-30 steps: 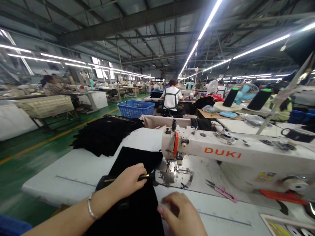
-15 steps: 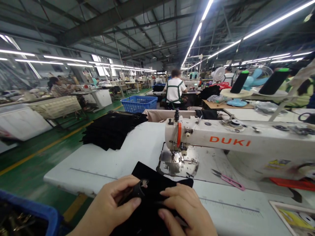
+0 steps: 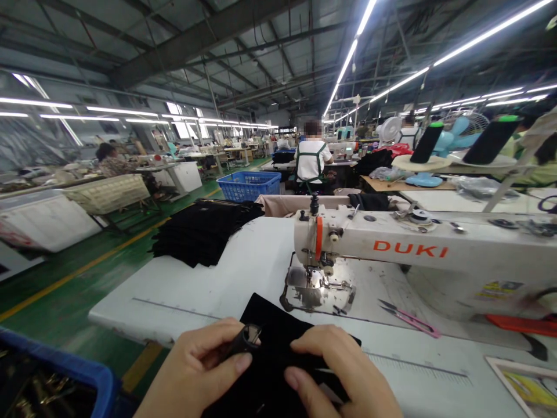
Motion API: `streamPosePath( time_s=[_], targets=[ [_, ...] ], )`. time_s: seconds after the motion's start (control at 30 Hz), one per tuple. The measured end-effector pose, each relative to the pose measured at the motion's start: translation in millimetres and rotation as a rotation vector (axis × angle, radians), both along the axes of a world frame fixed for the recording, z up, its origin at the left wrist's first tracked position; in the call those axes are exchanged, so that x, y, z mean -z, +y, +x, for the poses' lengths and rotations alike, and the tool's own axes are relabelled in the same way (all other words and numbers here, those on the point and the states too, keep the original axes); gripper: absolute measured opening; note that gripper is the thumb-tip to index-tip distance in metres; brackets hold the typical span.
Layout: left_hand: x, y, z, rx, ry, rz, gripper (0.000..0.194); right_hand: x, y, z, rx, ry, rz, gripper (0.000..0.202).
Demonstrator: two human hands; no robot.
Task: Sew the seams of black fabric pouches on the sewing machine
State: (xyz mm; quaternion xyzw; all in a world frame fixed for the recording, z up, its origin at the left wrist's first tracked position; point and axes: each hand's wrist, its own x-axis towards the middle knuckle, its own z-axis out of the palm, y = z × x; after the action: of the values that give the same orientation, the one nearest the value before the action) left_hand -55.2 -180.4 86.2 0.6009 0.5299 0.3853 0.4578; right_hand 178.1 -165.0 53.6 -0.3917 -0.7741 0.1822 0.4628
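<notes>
At the front edge of the sewing table, my left hand [image 3: 198, 368] pinches a dark curled strip [image 3: 244, 341] between thumb and fingers; its end forms a small loop. Under it and between my hands lies a flat piece of black fabric [image 3: 272, 371], one corner pointing toward the sewing machine [image 3: 369, 244]. My right hand [image 3: 348, 371] is closed on the fabric's right side, thumb below and fingers on top. A small pale patch shows near the right thumb. The fabric is apart from the metal needle plate [image 3: 317, 293].
Pink-handled thread snips [image 3: 411, 319] lie right of the needle plate. A stack of black fabric pieces [image 3: 200, 232] sits at the table's far left. A blue crate [image 3: 93, 368] with metal-fitted items stands at lower left. Ahead, a person [image 3: 311, 159] sits beyond a blue basket [image 3: 249, 184].
The view has shifted slightly. The dark strip's looped end now faces me more openly. My right fingers have drawn together over the fabric, with the thumb nearer to them.
</notes>
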Motion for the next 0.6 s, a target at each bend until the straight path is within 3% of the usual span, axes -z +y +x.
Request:
streamPosePath(
  time_s=[0.1, 0.37, 0.6],
  targets=[
    [-2.7, 0.8, 2.0, 0.006, 0.040, 0.027, 0.014, -3.3, 6.2, 3.6, -0.109, -0.011, 0.073, 0.013],
    [-10.7, -4.5, 11.5, -0.100, 0.020, 0.037, 0.014, -1.6, 6.2, 6.4, -0.159, -0.086, -0.022, 0.021],
    [-9.7, -2.3, 6.4, -0.026, 0.061, 0.074, 0.013, -4.5, 7.5, 5.9, -0.115, -0.063, -0.100, 0.035]
  ],
)
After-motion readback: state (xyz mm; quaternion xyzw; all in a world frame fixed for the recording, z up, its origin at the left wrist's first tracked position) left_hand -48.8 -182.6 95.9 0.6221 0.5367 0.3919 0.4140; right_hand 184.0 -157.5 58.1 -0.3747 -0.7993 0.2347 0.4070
